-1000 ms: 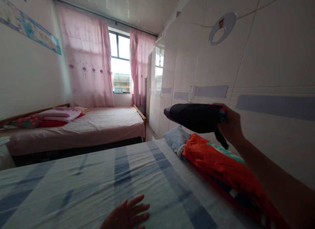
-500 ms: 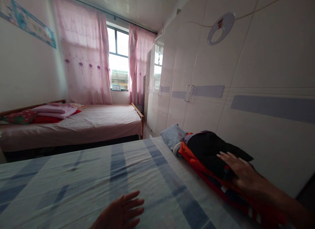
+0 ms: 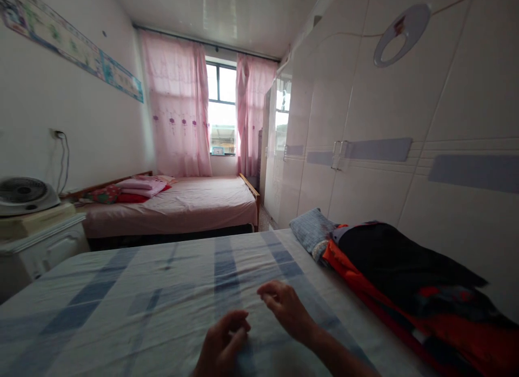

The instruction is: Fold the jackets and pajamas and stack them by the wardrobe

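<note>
Change: right hand (image 3: 290, 312) is off the black garment (image 3: 397, 258) and has come over the near bed (image 3: 162, 312), beside left hand (image 3: 224, 339). Half a second ago it was on the garment, and before that the garment was in the air. Camera view has swung left too; fan (image 3: 26, 190) now in frame.

Grip, both hands: empty, fingers loosely bent, thumb and fingers not clamped on anything. Hands close together, can't tell if either touches the striped sheet (image 3: 97, 296).

Black garment lies flat-ish on top of the orange garment (image 3: 351, 266), on the bed's right side by the wardrobe (image 3: 385, 112); blue-grey cloth (image 3: 310, 228) at the far end. Reads as put down and released, both hands free
</note>
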The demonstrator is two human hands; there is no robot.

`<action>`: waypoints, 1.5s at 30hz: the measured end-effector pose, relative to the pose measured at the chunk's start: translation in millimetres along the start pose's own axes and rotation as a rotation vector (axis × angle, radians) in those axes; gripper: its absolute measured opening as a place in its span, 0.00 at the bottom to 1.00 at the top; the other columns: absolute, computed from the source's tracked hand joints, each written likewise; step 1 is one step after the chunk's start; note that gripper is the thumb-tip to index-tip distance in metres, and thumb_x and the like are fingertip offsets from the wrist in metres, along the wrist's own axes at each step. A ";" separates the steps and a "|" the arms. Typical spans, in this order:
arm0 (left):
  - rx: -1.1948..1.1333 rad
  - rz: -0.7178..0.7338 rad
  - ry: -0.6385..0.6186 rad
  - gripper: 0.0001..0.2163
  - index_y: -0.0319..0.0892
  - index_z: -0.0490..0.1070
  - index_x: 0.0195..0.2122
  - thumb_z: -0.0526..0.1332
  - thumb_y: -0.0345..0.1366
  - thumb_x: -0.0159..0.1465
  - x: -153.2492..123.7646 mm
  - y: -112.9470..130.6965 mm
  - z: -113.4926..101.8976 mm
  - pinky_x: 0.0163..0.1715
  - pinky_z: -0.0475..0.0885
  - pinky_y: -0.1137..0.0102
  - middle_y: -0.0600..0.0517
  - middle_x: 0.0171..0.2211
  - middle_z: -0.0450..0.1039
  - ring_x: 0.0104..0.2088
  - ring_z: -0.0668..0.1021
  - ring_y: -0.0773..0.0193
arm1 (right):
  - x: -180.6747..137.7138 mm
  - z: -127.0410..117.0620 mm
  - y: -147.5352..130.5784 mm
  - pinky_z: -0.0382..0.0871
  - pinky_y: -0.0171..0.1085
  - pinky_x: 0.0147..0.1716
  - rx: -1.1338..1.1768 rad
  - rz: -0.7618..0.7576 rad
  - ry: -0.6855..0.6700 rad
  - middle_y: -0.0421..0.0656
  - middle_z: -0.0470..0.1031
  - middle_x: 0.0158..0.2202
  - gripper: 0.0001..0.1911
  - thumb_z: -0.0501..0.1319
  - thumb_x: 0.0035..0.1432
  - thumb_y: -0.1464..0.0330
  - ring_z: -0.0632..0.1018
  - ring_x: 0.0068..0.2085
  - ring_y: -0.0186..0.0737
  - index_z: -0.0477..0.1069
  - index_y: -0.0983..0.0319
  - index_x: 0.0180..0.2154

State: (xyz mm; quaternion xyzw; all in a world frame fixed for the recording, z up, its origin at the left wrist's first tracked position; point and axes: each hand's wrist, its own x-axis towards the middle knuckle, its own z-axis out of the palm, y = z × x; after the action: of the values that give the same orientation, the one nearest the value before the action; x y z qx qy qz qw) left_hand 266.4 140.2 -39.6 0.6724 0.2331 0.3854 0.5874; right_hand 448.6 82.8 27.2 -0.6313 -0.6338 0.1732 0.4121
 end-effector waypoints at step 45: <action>0.780 0.653 -0.121 0.06 0.43 0.68 0.28 0.55 0.27 0.52 4.6 -18.9 11.9 0.36 0.67 0.73 0.53 0.31 0.73 0.33 0.74 0.65 | -1.3 48.0 36.0 0.63 0.31 0.37 -0.022 -0.200 -0.152 0.40 0.72 0.34 0.10 0.53 0.58 0.74 0.73 0.36 0.33 0.72 0.60 0.31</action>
State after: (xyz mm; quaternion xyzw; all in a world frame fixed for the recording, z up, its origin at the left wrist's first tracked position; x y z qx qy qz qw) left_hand 281.1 140.3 -57.0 0.9004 0.1029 0.3935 0.1543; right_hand 436.5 101.1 -28.7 -0.5544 -0.7250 0.1715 0.3710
